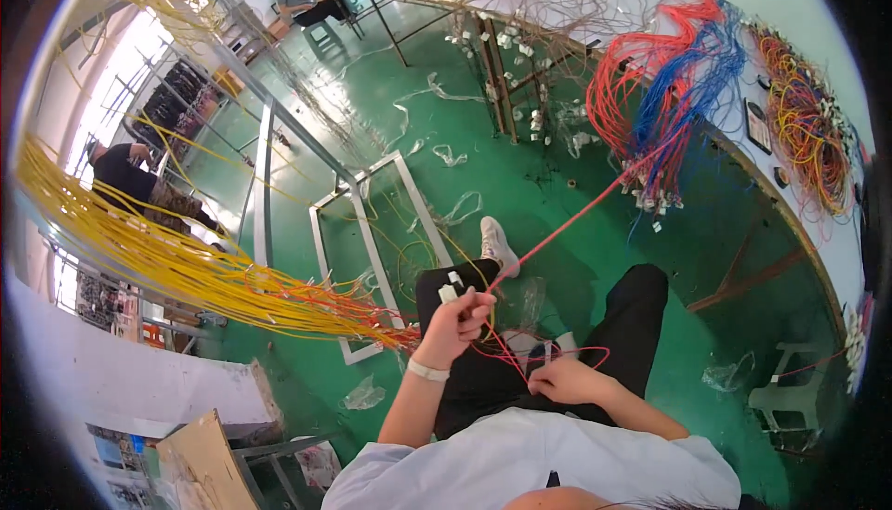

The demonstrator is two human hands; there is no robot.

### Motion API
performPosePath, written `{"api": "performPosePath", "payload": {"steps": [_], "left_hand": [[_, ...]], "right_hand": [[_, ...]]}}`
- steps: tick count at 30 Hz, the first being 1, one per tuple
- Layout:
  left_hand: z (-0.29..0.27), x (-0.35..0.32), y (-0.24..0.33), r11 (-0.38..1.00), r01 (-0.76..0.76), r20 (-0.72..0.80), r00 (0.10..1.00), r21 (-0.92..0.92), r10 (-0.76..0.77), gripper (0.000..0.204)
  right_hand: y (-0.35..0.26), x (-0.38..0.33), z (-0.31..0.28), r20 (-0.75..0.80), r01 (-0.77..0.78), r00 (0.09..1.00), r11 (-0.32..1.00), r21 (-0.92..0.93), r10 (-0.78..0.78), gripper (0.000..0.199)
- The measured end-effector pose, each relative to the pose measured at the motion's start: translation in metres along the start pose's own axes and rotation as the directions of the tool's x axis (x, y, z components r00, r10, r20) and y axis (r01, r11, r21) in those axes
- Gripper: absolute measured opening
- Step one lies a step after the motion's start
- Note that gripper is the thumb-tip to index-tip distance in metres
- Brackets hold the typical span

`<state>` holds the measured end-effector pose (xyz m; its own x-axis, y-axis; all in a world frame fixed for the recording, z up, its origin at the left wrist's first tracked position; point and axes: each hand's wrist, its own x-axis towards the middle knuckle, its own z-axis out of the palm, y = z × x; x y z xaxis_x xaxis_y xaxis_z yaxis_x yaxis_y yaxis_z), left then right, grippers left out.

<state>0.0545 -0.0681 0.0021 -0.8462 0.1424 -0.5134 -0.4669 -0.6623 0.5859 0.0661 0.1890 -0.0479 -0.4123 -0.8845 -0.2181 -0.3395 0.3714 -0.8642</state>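
Observation:
My left hand point(452, 329) is closed in front of my knees, fingers pinched round a thin red wire point(585, 208). From there the wire stretches up to the right, to the red wire bundle point(613, 83) hanging over the table edge. White connectors point(449, 294) stick up just beside the left fingers. Over my lap my right hand point(569, 380) is closed, its fingertips on the lower part of the red wire, which loops between the hands. A thick bundle of yellow wires point(186, 264), with orange-red ends, reaches in from the left close to my left hand.
A metal frame point(358, 255) stands ahead on the green floor. Blue wires point(678, 87) and mixed coloured wires point(804, 115) lie on the curved table point(743, 171) at right. A grey stool point(788, 398) stands lower right. Two people sit farther off. Plastic scraps point(362, 392) litter the floor.

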Motion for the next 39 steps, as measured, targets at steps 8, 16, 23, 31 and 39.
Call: {"api": "performPosePath", "payload": {"steps": [8,16,23,31,39], "left_hand": [[0.023,0.048,-0.035,0.839,-0.237,-0.058,0.951,0.490,0.303,0.028],[-0.023,0.035,-0.097,0.574,-0.108,0.174,0.983,0.811,-0.061,0.021],[0.064,0.081,-0.066,0.959,-0.052,0.277,0.960,0.278,-0.029,0.035],[0.041,0.102,0.062,0.963,-0.262,0.127,0.959,0.063,0.252,0.037],[0.036,0.086,-0.034,0.886,-0.062,0.185,0.982,0.460,-0.028,0.029]], "right_hand": [[0.046,0.017,-0.085,-0.470,0.054,0.840,0.822,0.567,0.269,0.033],[0.089,-0.006,-0.200,-0.782,0.724,0.258,0.422,0.545,0.568,0.027],[-0.021,0.013,-0.035,-0.299,0.073,0.948,0.989,-0.130,-0.109,0.021],[0.029,-0.095,-0.063,0.279,-0.059,0.948,0.772,0.633,-0.156,0.029],[0.078,-0.055,-0.116,-0.326,0.076,0.867,0.546,0.834,0.376,0.058]]}}
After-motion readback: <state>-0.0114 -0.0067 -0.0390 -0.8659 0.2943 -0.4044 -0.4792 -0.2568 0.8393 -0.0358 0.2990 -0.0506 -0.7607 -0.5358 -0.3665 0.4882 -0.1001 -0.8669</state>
